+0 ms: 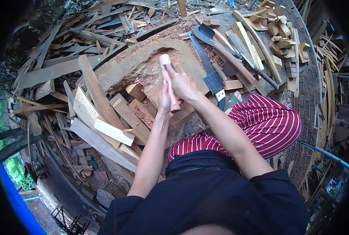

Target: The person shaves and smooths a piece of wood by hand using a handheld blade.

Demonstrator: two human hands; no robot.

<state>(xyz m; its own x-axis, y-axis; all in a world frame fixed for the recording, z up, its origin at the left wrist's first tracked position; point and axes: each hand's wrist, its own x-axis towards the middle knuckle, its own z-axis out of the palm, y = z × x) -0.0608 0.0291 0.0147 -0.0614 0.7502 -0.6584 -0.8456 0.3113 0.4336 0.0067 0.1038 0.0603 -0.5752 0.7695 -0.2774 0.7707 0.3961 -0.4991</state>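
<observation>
A pale, rounded wooden stick (165,60) slants upright over the hollowed wooden block (192,58), its lower end near my wrists. My left hand (165,98) is closed round the stick's lower half. My right hand (183,85) lies against its right side, fingers closed on it. A small dark flat piece shows across the stick by the right fingertips; I cannot make out what it is. Wood chips and reddish shavings fill the hollow under both hands.
Right of the block lie a saw (200,51), a broad dark blade (213,82) and a curved dark tool head (203,33). Cut wood blocks (278,29) are piled at the upper right. Planks (94,86) and offcuts crowd the left. My striped-trousered leg (266,121) is bent at the right.
</observation>
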